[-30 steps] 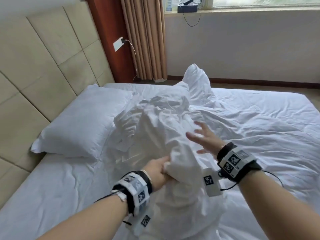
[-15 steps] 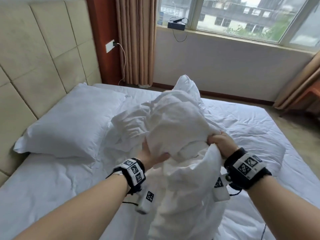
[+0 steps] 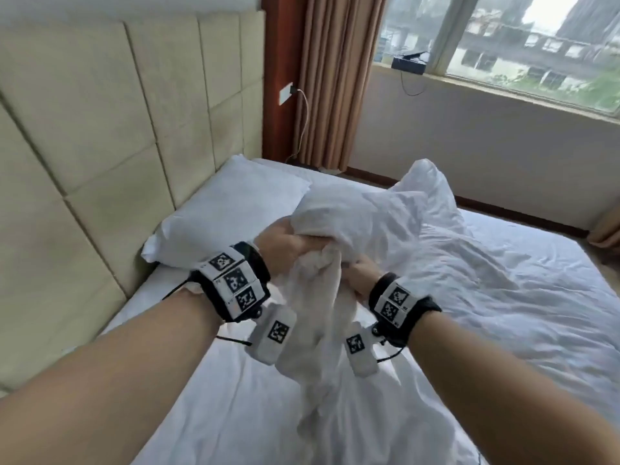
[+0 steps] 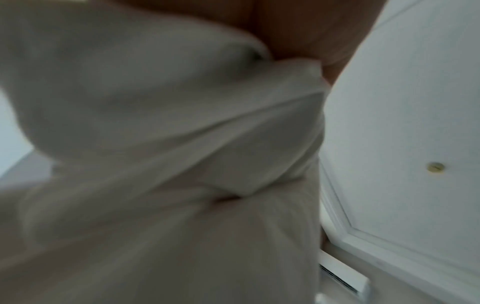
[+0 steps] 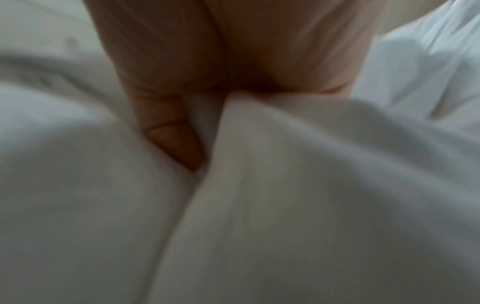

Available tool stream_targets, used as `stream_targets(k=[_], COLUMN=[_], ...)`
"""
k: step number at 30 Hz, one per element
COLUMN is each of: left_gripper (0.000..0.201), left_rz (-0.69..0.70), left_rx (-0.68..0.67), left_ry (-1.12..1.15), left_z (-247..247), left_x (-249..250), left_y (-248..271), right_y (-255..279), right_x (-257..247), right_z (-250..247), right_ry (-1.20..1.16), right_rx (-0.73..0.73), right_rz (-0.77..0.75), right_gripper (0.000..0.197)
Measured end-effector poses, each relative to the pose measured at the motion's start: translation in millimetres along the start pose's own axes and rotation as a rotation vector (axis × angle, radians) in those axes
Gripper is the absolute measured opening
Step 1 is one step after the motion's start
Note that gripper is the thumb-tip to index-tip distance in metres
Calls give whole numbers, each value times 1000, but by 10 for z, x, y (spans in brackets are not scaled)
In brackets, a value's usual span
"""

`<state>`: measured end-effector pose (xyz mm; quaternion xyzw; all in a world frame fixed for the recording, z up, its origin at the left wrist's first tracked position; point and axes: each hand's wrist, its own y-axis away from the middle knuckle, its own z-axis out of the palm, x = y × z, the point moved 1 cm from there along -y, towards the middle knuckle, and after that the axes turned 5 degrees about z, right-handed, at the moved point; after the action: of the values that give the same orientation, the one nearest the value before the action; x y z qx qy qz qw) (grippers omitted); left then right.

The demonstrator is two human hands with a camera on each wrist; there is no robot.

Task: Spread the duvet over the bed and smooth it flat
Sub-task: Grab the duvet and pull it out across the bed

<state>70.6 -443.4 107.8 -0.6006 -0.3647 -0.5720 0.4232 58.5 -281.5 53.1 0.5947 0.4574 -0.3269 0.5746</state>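
The white duvet (image 3: 362, 223) is bunched in a crumpled heap, lifted above the middle of the bed (image 3: 503, 313). My left hand (image 3: 285, 246) grips a fold of it from the left. Close beside it, lower and to the right, my right hand (image 3: 359, 276) grips another fold. A twisted length of duvet hangs down between my wrists. Blurred duvet cloth (image 4: 168, 133) fills the left wrist view. In the right wrist view my fingers (image 5: 168, 133) dig into the duvet fabric (image 5: 285, 195).
A white pillow (image 3: 228, 213) lies against the padded beige headboard (image 3: 100, 146) at left. Behind the bed are a curtain (image 3: 335, 78), a window sill with a black device (image 3: 407, 63), and a wall socket with a cable (image 3: 288, 94). Floor shows at far right.
My right hand, open a second ago, has closed on the duvet. Both hands have drawn together and raised the bunched duvet; my view has swung left toward the headboard.
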Motion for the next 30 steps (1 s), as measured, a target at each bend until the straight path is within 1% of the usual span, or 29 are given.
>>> stream_targets(k=[1,2,3,4,5,6,7,8,9,10,11,12,13,14,15,16,17,18,19,20,21,23,26,28,30], left_gripper=[17,13,9,18,31,38,35,30,28,27,27,25,22,28,37,40,40,42,45,48,48,44,36,29,33], left_rz=[19,18,9,-25,-81,-202,-327,-504,-671,-837,-982,-1133,-1267,-1372,-1450,-1496,-1522,-1512,-1469,-1415,-1333,-1177,-1010,-920,-837], left_rx=[29,79,148,216,247,304,356,414,439,412,352,281,207,122,50,49,99,138,174,212,235,235,149,46,-58], left_ry=[-71,-135,-193,-246,-302,-416,-558,-706,-844,-951,-1024,-1048,-1067,-1084,-1104,-1104,-1074,-1064,-1080,-1079,-1081,-1118,-1121,-1116,-1108], left_z=[-235,-469,-726,-982,-1145,-1370,-1553,-1726,-1890,-2030,-2147,-2208,-2307,-2359,-2390,-2394,-2405,-2434,-2423,-2425,-2367,-2231,-1901,-1628,-1297], left_x=[128,272,397,519,581,606,607,540,420,251,39,-178,-452,-717,-939,-1119,-1254,-1373,-1411,-1457,-1454,-1457,-1485,-1556,-1689], left_y=[148,329,520,750,866,1079,1283,1480,1660,1873,2075,2276,2472,2667,2804,2912,2969,2962,2888,2768,2605,2192,1497,1039,626], right_y=[-56,-99,-123,-95,-100,-65,-47,13,51,111,174,234,260,271,239,191,132,82,13,-49,-116,-204,-299,-302,-256], right_x=[-59,-125,-192,-256,-259,-237,-124,10,182,338,475,593,696,779,850,886,932,951,947,930,917,864,801,783,841], right_z=[367,741,1129,1563,1836,2217,2567,2848,3087,3257,3378,3432,3453,3428,3362,3280,3215,3105,2982,2838,2693,2367,1836,1404,915], right_ry=[91,184,236,268,333,429,526,628,704,761,811,882,852,814,747,728,808,861,847,830,807,765,721,676,632], right_rx=[-18,-43,-115,-226,-303,-423,-526,-606,-657,-702,-737,-796,-825,-837,-834,-806,-799,-782,-730,-683,-638,-531,-396,-299,-188], right_rz=[-35,-83,-149,-203,-236,-247,-239,-217,-168,-118,-99,-55,68,152,201,232,150,116,132,160,183,192,189,190,212], right_gripper=[7,6,6,14,24,29,25,15,16,31,40,41,39,37,39,41,42,41,39,37,36,36,37,35,34])
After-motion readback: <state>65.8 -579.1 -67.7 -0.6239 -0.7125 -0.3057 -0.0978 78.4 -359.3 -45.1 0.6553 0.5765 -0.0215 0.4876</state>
